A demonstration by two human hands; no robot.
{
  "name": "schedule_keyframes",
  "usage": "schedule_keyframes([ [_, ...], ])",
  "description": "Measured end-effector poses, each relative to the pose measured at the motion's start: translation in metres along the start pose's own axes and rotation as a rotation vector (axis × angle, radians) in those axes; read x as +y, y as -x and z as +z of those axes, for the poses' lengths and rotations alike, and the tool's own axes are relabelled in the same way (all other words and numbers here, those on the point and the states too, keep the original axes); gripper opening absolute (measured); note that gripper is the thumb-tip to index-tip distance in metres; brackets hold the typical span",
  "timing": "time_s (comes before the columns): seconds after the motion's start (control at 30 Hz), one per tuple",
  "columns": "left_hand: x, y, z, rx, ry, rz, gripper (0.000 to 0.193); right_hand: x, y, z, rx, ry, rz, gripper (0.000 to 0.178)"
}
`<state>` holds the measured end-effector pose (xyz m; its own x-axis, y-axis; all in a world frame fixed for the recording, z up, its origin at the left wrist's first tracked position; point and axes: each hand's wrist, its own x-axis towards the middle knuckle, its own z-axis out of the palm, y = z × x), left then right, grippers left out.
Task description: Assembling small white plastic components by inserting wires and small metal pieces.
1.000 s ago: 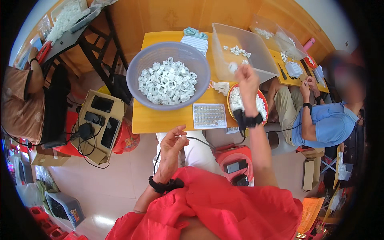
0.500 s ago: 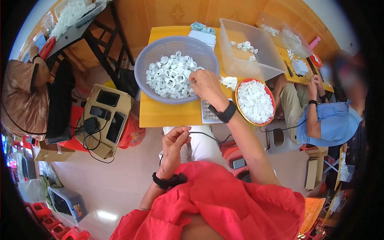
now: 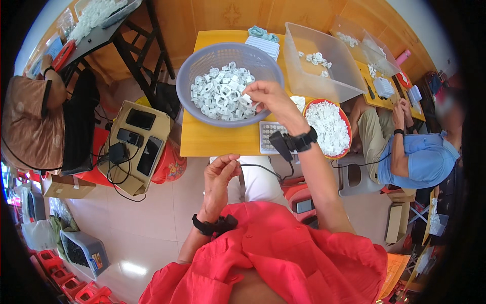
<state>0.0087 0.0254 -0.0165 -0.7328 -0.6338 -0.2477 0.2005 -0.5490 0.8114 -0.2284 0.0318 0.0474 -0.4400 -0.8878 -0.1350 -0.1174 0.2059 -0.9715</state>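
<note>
A grey-purple plastic basket [image 3: 183, 99] on the yellow table holds a heap of white plastic parts [image 3: 217, 93], some with ring-shaped openings. Over its right side, my right hand [image 3: 273, 100] pinches one white plastic part [image 3: 247, 99] between thumb and fingers. My left hand [image 3: 216, 180] is held above my lap, just off the table's front edge. Its thumb and fingertips are pressed together; whatever may be between them is too small to make out. Beneath my right wrist lies a white tray [image 3: 264, 148] of small round pieces, partly covered by the wrist strap's device.
Right of the tray, a red bowl [image 3: 349, 138] is full of small white pieces. A clear plastic bin [image 3: 324, 83] stands behind it. At right sits a person in blue [image 3: 420, 157]; at left, another person [image 3: 33, 119] beside a carton [image 3: 117, 175] with phones and cables.
My right hand has drawn back slightly from the heap toward the right, and a white part now shows in its fingers. The left hand stays nearly in place.
</note>
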Motion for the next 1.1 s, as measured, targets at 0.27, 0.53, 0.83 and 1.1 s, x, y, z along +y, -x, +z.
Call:
schedule_keyframes([
  [0.27,0.019,-0.007,0.018,0.004,-0.016,0.066,0.021,0.03,0.074,0.022,-0.272,-0.829,0.038,0.017],
  [0.53,0.023,-0.011,0.04,-0.069,-0.251,0.252,0.024,0.06,0.102,0.037,-0.254,-1.072,0.181,0.017],
  [0.83,0.009,-0.018,0.034,-0.102,-0.355,0.256,0.012,0.057,0.115,0.048,-0.031,-0.814,0.153,0.016],
  [1.1,0.009,-0.022,0.02,-0.192,-0.582,0.245,0.014,0.05,0.131,0.056,0.17,-0.312,-0.081,0.013],
])
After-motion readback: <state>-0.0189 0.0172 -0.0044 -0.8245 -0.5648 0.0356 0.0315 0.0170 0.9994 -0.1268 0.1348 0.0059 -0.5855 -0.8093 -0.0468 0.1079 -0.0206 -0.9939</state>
